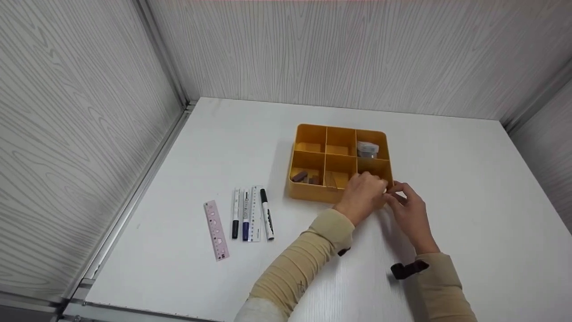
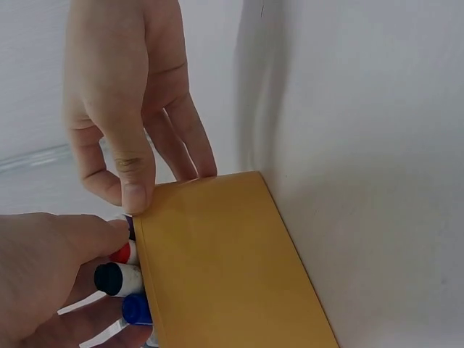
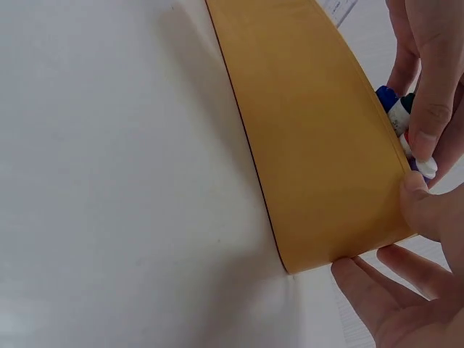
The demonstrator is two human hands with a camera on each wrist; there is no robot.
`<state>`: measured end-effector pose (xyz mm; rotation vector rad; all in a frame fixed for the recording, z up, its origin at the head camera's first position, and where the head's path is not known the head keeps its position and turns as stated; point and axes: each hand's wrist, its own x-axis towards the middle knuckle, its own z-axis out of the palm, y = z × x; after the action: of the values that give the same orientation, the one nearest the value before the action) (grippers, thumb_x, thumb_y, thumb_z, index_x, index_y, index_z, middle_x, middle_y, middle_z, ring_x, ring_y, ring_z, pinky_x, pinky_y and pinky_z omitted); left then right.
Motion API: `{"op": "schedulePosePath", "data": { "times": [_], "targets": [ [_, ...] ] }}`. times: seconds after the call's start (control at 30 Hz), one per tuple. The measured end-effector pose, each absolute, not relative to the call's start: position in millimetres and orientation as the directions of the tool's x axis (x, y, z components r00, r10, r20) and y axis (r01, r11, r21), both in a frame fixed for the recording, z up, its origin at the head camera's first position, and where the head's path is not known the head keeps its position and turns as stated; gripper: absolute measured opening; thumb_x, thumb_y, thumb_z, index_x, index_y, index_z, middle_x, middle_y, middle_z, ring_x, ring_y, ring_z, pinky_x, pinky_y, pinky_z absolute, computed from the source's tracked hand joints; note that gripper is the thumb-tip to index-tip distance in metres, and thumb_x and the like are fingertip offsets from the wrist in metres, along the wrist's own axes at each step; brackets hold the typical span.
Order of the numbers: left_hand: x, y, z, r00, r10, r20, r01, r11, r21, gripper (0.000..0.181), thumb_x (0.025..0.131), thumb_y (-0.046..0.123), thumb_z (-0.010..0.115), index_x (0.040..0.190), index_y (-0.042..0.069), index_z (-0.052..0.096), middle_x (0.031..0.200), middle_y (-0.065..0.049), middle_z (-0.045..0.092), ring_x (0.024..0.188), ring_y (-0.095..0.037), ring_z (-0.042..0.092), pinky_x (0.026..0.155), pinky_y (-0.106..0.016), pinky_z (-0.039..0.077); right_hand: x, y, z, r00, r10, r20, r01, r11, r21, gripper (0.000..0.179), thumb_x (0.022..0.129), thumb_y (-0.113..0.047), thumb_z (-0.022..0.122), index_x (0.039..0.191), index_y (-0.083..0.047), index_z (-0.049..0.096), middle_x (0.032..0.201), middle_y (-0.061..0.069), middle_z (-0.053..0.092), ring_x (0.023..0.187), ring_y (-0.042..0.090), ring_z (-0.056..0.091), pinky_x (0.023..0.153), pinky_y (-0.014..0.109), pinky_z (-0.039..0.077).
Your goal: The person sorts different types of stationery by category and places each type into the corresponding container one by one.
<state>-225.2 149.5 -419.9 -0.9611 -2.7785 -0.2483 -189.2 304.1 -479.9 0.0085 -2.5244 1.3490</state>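
Observation:
A yellow organizer box [image 1: 308, 192] with six compartments stands on the table. At its front right compartment, my left hand [image 1: 364, 194] has its thumb and fingers around the upper ends of several markers. In the left wrist view these include a black-capped marker [image 2: 110, 279] and a blue-capped marker [image 2: 138, 309]. The left thumb presses a white-ended marker [image 3: 426, 168] in the right wrist view. My right hand [image 1: 409, 214] grips the box's front right corner, thumb at the rim and fingers against the outer wall. The markers' lower parts are hidden inside the box.
Left of the box lie a pink ruler [image 1: 216, 230], a clear ruler [image 1: 254, 214] and three white markers, one with a black cap [image 1: 263, 195]. Brown blocks [image 1: 300, 176] sit in the front left compartment, a clear container [image 1: 368, 150] in the back right one. Walls border the table.

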Motion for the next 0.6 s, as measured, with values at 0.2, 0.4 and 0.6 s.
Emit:
{"op": "schedulePosePath", "data": {
  "times": [0.2,0.4,0.6],
  "targets": [
    [-224,149,-424,-0.767,0.596,0.237,0.626,0.776,0.075,0.016,0.094,0.031,0.067,0.106,0.023,0.074,0.097,0.007,0.073,0.086,-0.013,0.061,0.076,-0.025,0.047,-189,304,-481,-0.963,0.123,0.242,-0.135,0.555,-0.821,0.023,0.094,-0.019,0.066,0.108,-0.003,0.058,0.144,0.018,0.052,0.128,0.038,0.057,0.092,0.020,0.051],
    [-223,141,-431,-0.716,0.631,0.297,0.679,0.728,0.090,0.027,0.097,0.035,0.063,0.116,0.018,0.070,0.111,0.003,0.071,0.097,-0.013,0.063,0.086,-0.026,0.051,-188,303,-482,-0.965,0.125,0.230,-0.123,0.558,-0.820,0.026,0.094,-0.025,0.066,0.108,-0.004,0.058,0.145,0.018,0.052,0.125,0.039,0.059,0.092,0.022,0.052],
    [-222,126,-425,-0.668,0.633,0.390,0.728,0.665,0.168,0.023,0.098,0.023,0.061,0.118,0.014,0.068,0.117,0.001,0.069,0.109,-0.016,0.063,0.098,-0.028,0.049,-189,304,-482,-0.960,0.122,0.251,-0.148,0.542,-0.827,0.022,0.095,-0.019,0.066,0.107,-0.003,0.059,0.142,0.017,0.054,0.129,0.037,0.055,0.098,0.035,0.050]
  ]
}}
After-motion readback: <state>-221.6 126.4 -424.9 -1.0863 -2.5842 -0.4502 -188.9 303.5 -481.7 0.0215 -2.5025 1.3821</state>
